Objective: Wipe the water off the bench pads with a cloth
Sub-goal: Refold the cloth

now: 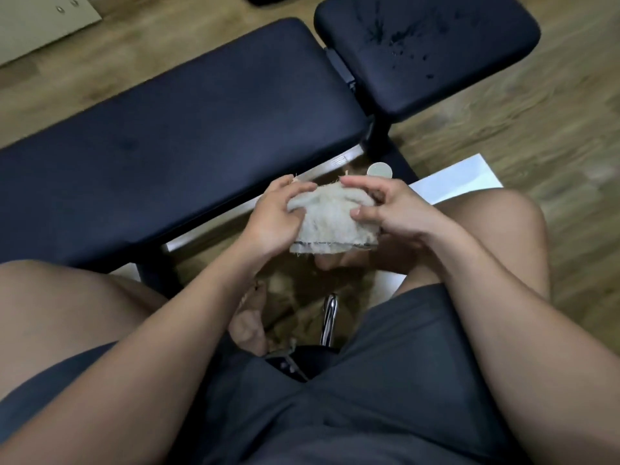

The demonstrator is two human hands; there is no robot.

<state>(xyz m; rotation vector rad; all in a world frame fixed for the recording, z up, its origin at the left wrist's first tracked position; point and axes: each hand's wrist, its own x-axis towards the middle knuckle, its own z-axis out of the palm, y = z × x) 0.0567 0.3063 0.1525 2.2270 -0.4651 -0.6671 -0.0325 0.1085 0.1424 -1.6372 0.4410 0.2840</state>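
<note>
Cloth (330, 226) in fingertip pinch of left hand (272, 223) and right hand (397, 213); frame label (339, 160) illegible.

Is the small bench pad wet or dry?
Wet. Dark water splashes and drops dot the top of the small bench pad.

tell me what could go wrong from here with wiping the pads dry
1. The water sits on the smaller pad, away from the cloth, which the left hand and right hand hold bunched up; a wad may smear the drops rather than soak them up.
2. The drops are scattered across that pad, so a hasty sweep could push them into the gap by the long pad or onto the wooden floor.
</note>
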